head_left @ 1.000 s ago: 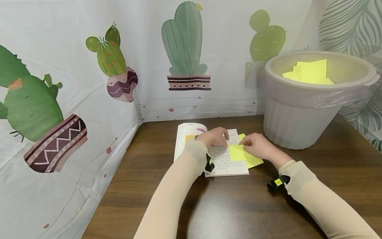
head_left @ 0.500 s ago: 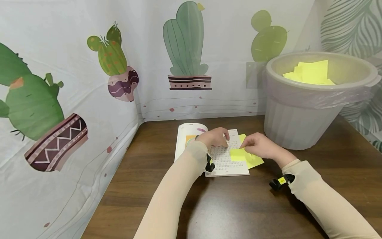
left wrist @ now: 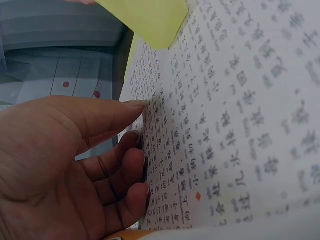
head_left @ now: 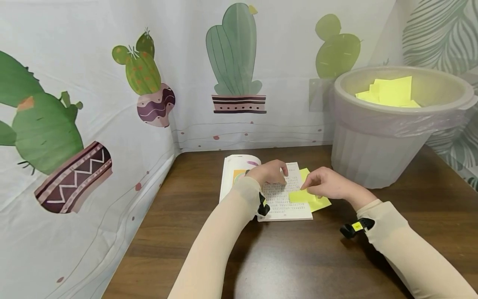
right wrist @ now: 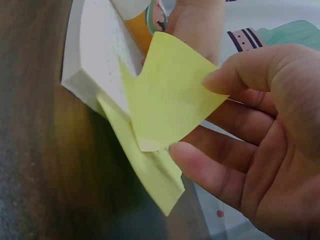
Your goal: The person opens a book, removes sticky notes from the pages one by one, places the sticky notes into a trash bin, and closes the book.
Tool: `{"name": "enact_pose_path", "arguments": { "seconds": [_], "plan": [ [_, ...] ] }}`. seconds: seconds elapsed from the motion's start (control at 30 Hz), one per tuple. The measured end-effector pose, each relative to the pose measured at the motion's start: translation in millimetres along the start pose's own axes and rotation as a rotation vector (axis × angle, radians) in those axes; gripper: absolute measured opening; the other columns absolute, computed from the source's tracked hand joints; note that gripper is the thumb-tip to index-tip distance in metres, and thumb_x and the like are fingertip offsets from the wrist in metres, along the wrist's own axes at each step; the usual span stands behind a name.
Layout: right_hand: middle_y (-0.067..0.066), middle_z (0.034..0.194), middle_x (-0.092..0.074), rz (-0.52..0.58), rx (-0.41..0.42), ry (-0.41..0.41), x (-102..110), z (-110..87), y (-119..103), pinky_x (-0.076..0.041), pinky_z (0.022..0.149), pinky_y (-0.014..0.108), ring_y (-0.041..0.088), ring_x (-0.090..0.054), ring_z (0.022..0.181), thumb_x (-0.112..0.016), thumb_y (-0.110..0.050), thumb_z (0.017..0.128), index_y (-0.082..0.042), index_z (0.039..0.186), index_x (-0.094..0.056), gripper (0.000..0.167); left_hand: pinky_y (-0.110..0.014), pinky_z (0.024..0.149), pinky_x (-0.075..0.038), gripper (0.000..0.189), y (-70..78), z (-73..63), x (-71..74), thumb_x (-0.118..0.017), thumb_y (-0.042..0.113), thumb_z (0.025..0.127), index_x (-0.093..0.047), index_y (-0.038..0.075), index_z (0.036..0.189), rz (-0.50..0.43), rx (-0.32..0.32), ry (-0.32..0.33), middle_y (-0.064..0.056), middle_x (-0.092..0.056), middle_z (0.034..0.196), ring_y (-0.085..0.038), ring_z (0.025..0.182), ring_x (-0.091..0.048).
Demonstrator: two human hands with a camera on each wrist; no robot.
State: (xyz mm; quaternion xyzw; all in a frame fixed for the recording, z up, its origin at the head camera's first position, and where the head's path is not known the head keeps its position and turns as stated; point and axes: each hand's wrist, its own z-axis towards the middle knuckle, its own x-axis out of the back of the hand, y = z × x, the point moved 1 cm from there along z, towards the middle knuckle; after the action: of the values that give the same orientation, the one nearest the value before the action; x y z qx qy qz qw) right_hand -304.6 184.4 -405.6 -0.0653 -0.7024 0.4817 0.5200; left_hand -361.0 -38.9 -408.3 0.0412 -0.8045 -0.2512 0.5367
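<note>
An open book (head_left: 285, 211) with printed text lies on the table. Loosely bent, my left hand (head_left: 269, 172) touches the right page with its fingertips, holding nothing; the left wrist view shows thumb and fingertips at the paper. My right hand (head_left: 328, 183) pinches the edge of a yellow sticky note (right wrist: 172, 95) between thumb and fingers. That note curls up, its lower part still against the page's right side. Another yellow sticky note (right wrist: 150, 175) sticks out past the book's right edge, beneath the pinched one.
A grey bin (head_left: 377, 153) with a plastic liner stands at the back right, with several yellow notes (head_left: 393, 91) inside it. Behind the brown wooden table (head_left: 284, 265) hangs a white cactus-print cloth (head_left: 287, 124). The book's left page (head_left: 229, 178) bulges upward.
My right hand has drawn slightly right and toward me, lifting the sticky note's far edge so the note folds back over itself. The left hand has stayed on the page.
</note>
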Motion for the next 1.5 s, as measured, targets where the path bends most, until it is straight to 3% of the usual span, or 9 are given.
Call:
{"name": "enact_pose_path", "arguments": {
  "seconds": [0.13,0.33,0.53,0.8,1.07,1.3,1.5],
  "plan": [
    [0.014,0.102,-0.077,0.013,-0.012,-0.026,1.3,-1.4,-2.6,-0.053,0.056,0.028,0.013,-0.057,0.059,-0.067,-0.004,0.092,-0.004,0.102,-0.079,0.016,-0.029,0.068,-0.045,0.024,0.1,0.2,-0.9,-0.081,0.026,0.088,-0.068,0.023,0.108,0.004,-0.006,0.005,0.002,-0.063,0.111,-0.016,0.082,-0.054],
    [0.008,0.102,-0.078,-0.025,0.052,-0.03,2.8,-3.2,-7.1,-0.055,0.067,0.026,0.011,-0.064,0.077,-0.069,-0.003,0.09,-0.007,0.1,-0.08,0.016,-0.031,0.071,-0.045,0.024,-1.2,2.7,-1.4,-0.081,0.027,0.088,-0.068,0.024,0.108,0.005,-0.001,0.004,0.003,-0.063,0.111,-0.017,0.085,-0.056],
    [0.006,0.1,-0.079,-0.042,0.082,-0.074,4.4,-4.8,-11.3,-0.056,0.077,0.024,0.013,-0.068,0.087,-0.071,-0.003,0.089,-0.008,0.1,-0.081,0.015,-0.036,0.082,-0.047,0.022,-1.9,4.8,-2.3,-0.081,0.027,0.088,-0.069,0.026,0.106,0.006,0.012,0.006,0.004,-0.063,0.125,-0.02,0.101,-0.057],
    [0.001,0.097,-0.079,-0.059,0.12,-0.08,7.5,-8.7,-20.1,-0.055,0.081,0.025,0.011,-0.068,0.087,-0.069,-0.003,0.09,-0.012,0.097,-0.081,0.016,-0.038,0.086,-0.047,0.023,-0.2,2.8,-2.0,-0.081,0.027,0.088,-0.069,0.025,0.107,0.015,0.004,0.015,0.004,-0.063,0.128,-0.02,0.105,-0.057],
    [-0.006,0.094,-0.077,-0.097,0.162,-0.009,9.3,-10.9,-28.2,-0.054,0.078,0.025,0.007,-0.065,0.083,-0.07,-0.005,0.091,-0.019,0.09,-0.079,0.017,-0.034,0.077,-0.047,0.022,-1.7,3.2,-0.4,-0.08,0.026,0.089,-0.068,0.025,0.106,0.008,-0.001,-0.009,0.004,-0.063,0.118,-0.018,0.094,-0.058],
    [-0.002,0.088,-0.076,-0.097,0.161,0.058,12.7,-14.1,-33.6,-0.05,0.064,0.025,0.006,-0.058,0.069,-0.068,-0.004,0.092,-0.018,0.094,-0.079,0.018,-0.035,0.083,-0.045,0.02,-1.2,2.8,0.3,-0.079,0.026,0.089,-0.066,0.026,0.105,0.022,-0.019,-0.018,0.005,-0.063,0.12,-0.018,0.1,-0.056],
    [-0.007,0.09,-0.076,-0.124,0.191,0.153,19.9,-19.7,-49.4,-0.051,0.068,0.024,0.006,-0.06,0.073,-0.066,-0.003,0.091,-0.02,0.096,-0.078,0.021,-0.036,0.085,-0.045,0.021,-0.6,3.5,1.5,-0.08,0.026,0.089,-0.066,0.025,0.105,0.034,-0.024,-0.015,0.005,-0.063,0.118,-0.018,0.099,-0.056]
  ]
}}
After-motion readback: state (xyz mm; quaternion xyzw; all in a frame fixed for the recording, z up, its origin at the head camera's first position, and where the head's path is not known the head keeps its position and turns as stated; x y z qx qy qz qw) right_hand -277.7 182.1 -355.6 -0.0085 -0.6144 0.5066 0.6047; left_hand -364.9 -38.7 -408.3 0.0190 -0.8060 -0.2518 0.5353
